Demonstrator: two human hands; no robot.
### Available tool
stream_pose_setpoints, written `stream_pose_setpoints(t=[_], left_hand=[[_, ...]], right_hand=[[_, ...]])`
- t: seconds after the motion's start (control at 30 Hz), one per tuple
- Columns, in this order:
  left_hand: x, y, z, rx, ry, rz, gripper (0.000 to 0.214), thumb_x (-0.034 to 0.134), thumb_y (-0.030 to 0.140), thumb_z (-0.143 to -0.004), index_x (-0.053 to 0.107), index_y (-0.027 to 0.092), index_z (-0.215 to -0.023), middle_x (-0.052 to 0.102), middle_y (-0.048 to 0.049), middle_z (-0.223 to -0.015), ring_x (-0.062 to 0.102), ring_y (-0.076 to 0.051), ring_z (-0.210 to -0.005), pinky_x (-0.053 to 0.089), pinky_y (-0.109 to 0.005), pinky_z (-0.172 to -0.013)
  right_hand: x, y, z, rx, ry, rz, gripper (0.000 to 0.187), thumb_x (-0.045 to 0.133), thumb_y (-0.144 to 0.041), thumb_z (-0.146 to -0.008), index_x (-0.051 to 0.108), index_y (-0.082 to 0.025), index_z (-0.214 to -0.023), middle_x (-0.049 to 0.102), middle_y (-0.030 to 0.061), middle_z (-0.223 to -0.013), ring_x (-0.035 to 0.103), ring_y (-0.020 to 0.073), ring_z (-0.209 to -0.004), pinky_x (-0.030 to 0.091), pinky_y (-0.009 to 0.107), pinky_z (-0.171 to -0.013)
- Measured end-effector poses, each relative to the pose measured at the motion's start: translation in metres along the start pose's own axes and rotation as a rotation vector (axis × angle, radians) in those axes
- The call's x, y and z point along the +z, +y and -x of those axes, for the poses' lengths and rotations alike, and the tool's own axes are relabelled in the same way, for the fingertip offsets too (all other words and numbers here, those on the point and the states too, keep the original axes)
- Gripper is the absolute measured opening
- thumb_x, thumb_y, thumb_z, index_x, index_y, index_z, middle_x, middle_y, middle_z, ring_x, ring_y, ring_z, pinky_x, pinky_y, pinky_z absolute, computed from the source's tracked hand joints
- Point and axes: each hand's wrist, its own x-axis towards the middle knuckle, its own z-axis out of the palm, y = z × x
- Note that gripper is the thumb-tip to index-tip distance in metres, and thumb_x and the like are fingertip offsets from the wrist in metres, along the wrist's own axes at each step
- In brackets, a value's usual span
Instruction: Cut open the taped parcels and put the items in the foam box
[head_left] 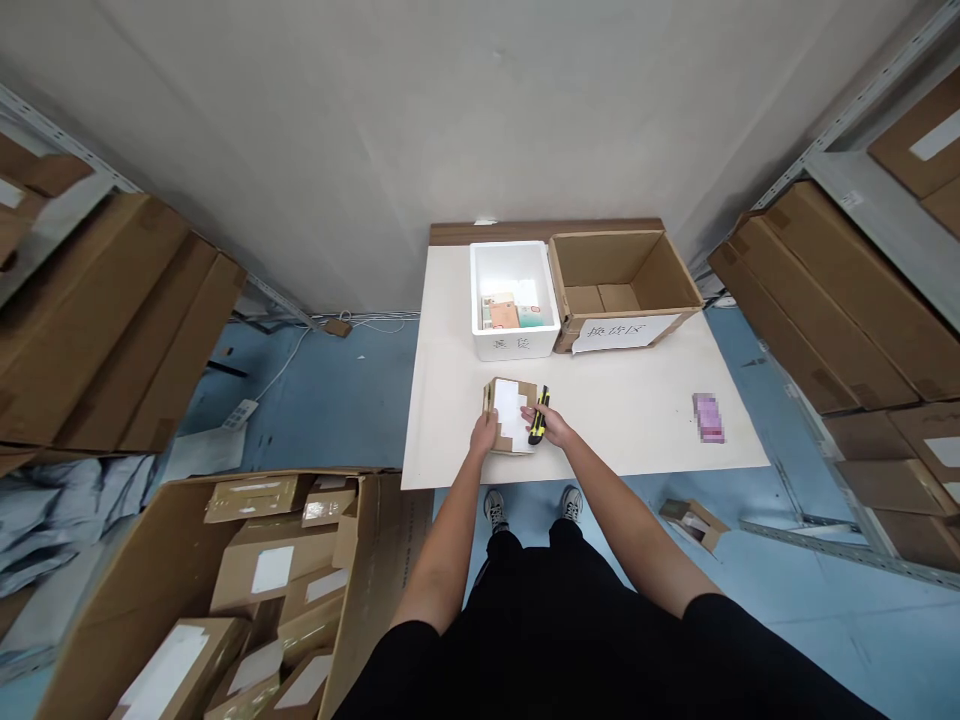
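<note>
A small cardboard box [504, 430] with a white label on top sits at the front of the white table [450, 400]. My left hand [484, 433] grips its left side, fingers closed around the edge. In my right hand [553, 424] is a yellow and black box cutter [539, 416], held over the right edge of the box. Whether its blade is out, I cannot tell. Behind the box stands a white foam bin [516, 345] with several small packs inside. Beside that bin is an open cardboard carton [626, 328] with a handwritten paper sign.
A pink pixelated item [709, 418] lies at the table's right. On the floor to the left, a large carton [382, 560] holds several labelled parcels. A small opened box [694, 525] lies on the floor at right. Shelves with cartons [847, 300] flank both sides.
</note>
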Motion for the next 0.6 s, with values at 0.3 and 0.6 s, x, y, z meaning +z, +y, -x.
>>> stream_pose_setpoints(t=[0.3, 0.6], left_hand=[[-0.004, -0.021, 0.005, -0.044, -0.034, 0.263, 0.116, 0.095, 0.044, -0.070, 0.031, 0.024, -0.165, 0.068, -0.0135, -0.144, 0.068, -0.026, -0.127, 0.050, -0.039, -0.109], [0.113, 0.050, 0.011, 0.057, -0.308, 0.453, 0.082, 0.077, 0.043, -0.089, 0.044, 0.021, -0.161, 0.059, -0.0185, -0.155, 0.061, -0.029, -0.139, 0.052, -0.045, -0.111]], right_hand=[[-0.034, -0.011, 0.004, -0.096, 0.116, 0.056, 0.021, 0.055, -0.043, -0.092, 0.046, -0.026, -0.082, 0.079, 0.0115, -0.100, 0.076, 0.0251, -0.090, 0.060, 0.035, -0.075], [-0.156, 0.011, 0.053, -0.115, 0.264, -0.039, 0.028, 0.062, -0.044, -0.085, 0.044, -0.027, -0.073, 0.074, 0.0082, -0.086, 0.075, 0.0236, -0.079, 0.062, 0.035, -0.069]])
